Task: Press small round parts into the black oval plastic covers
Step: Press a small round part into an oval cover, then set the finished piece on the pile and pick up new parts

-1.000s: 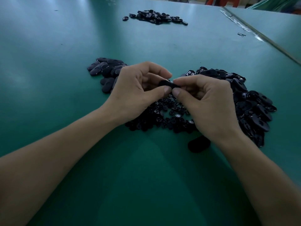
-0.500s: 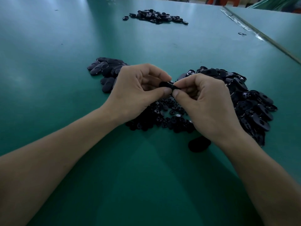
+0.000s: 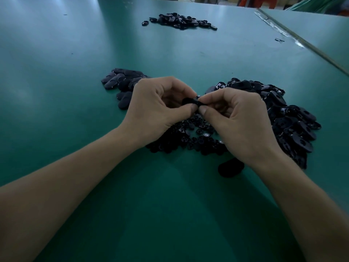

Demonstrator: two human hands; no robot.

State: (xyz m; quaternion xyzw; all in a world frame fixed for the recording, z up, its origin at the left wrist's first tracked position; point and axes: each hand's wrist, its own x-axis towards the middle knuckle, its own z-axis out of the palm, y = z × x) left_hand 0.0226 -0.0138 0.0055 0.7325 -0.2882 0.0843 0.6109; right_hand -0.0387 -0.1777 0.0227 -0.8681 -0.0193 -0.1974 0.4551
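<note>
- Head view: one black oval cover point(image 3: 190, 101) is held just above the table, pinched between both hands at the centre of the scene.
- The left hand point(image 3: 158, 110) is curled round the cover's left end, and the right hand point(image 3: 239, 120) is pinched on its right end; what lies under the right fingertips is hidden.
- Loose small round parts point(image 3: 190, 138) are heaped directly beneath the hands.
- More covers are piled to the right point(image 3: 289, 120), a smoother pile point(image 3: 122, 82) lies to the left, and a far pile point(image 3: 179, 20) rests well back on the green table point(image 3: 75, 120).
- For a good press, a round part should be kept square to its hole and squeezed evenly between thumb and forefinger until flush; a tilted part is likely to jam.
</note>
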